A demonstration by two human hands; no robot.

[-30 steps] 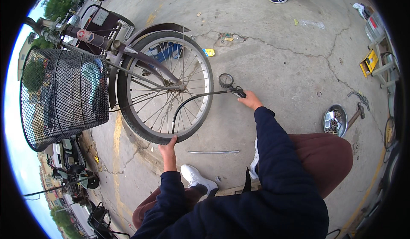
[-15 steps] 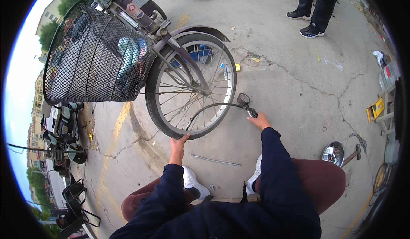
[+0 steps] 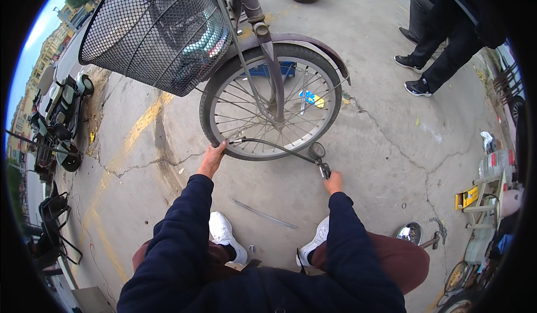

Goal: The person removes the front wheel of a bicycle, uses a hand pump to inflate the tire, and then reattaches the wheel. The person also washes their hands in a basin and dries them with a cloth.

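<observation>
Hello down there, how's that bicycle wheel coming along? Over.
Left hand on front tire; right hand holds gauge handle. Black hose runs from it toward left hand. Metal rod lies on ground nearby.

Tyre [image 3: 207,112]: black, at the left fingers [image 3: 218,148]. Hose [image 3: 271,142]: black, between left fingers and right fingers [image 3: 331,177]. Gauge [image 3: 317,149]: dark, just beyond the right fingers. Basket [image 3: 151,31]: black diamond mesh, beyond the left fingers. Sleeves [image 3: 182,218]: plain navy; shoes [image 3: 224,230]: white; both behind the fingers.
</observation>
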